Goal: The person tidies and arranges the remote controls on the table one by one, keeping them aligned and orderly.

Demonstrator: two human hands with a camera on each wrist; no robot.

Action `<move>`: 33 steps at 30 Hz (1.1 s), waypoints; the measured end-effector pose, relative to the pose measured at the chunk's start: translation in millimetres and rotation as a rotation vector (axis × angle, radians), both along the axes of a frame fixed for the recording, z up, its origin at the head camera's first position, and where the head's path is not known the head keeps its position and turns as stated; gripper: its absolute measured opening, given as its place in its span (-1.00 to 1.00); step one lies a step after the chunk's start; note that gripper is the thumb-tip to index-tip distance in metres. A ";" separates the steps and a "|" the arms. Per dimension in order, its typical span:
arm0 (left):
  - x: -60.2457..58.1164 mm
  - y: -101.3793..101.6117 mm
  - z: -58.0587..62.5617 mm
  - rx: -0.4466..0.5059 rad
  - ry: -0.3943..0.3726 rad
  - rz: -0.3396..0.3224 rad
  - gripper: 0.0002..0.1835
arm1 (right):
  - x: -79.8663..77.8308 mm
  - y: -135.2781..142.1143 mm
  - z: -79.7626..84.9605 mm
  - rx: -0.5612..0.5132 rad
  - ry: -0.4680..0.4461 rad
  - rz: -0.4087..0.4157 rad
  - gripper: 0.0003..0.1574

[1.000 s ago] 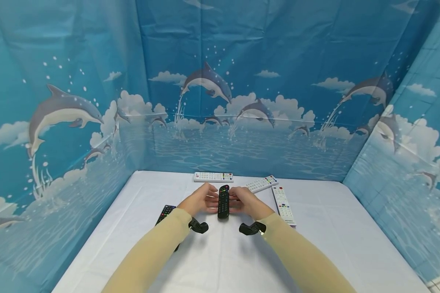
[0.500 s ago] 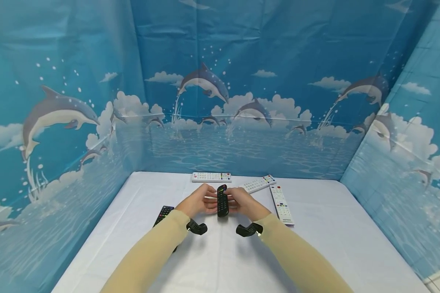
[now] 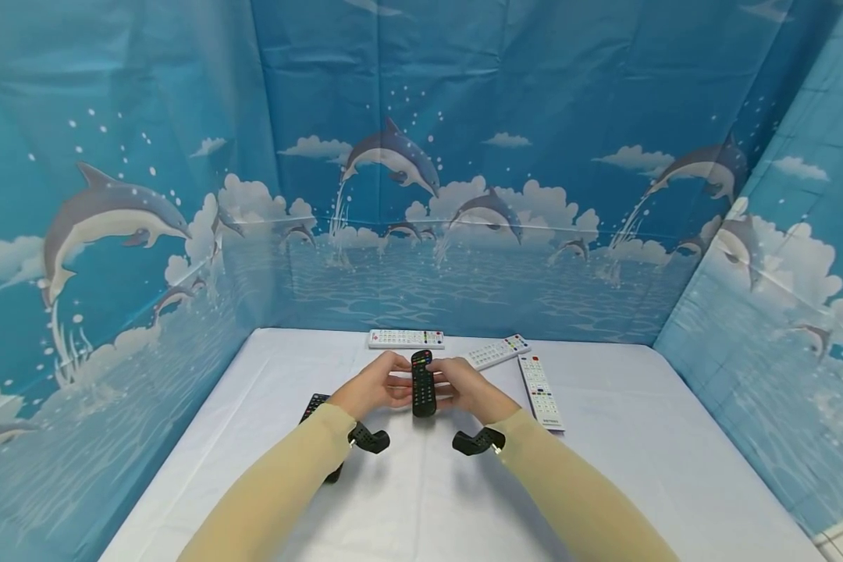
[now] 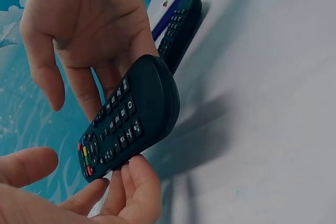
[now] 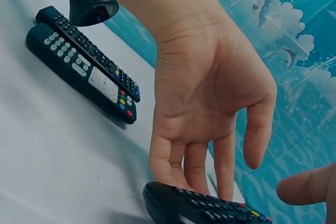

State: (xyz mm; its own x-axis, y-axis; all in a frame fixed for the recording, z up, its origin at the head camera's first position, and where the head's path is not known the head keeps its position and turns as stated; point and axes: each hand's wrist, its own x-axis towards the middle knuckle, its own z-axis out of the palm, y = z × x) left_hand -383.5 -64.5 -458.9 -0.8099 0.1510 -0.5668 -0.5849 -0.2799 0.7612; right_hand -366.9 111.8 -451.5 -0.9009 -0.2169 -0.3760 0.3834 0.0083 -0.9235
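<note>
A black remote control (image 3: 423,384) with coloured buttons is held up between both hands, above the white table. The left hand (image 3: 375,386) has its fingers curled against one edge and the underside; its thumb stands apart. On the other side, the right hand (image 3: 467,389) reaches its fingers behind the remote control, partly hidden by it. In the head view, the right thumb lies near the upper buttons, while the left wrist view (image 4: 52,85) shows that hand's thumb off the surface. The held remote control appears at the bottom of the right wrist view.
White remotes lie at the back (image 3: 406,339), behind the right hand (image 3: 495,353) and at right (image 3: 542,394). Two black remotes (image 5: 79,74) lie side by side at left, mostly under the left sleeve in the head view. Another black remote (image 4: 181,30) shows behind the right hand. Dolphin-print curtains surround the table.
The held remote control has shifted slightly left and turned a little, its top now leaning left. The right thumb has come over its edge, and the left forearm has moved slightly left.
</note>
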 end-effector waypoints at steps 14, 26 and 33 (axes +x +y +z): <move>23.3 -19.3 4.8 0.046 0.033 -0.051 -0.38 | 9.0 -10.3 5.1 0.023 -0.007 0.050 -0.47; 31.9 -35.3 10.7 0.017 0.059 -0.049 -0.46 | 19.6 -18.7 9.8 0.081 0.030 0.116 -0.44; 41.2 -46.0 13.4 -0.056 0.068 -0.077 -0.48 | 26.4 -31.0 2.8 0.129 0.017 0.095 -0.43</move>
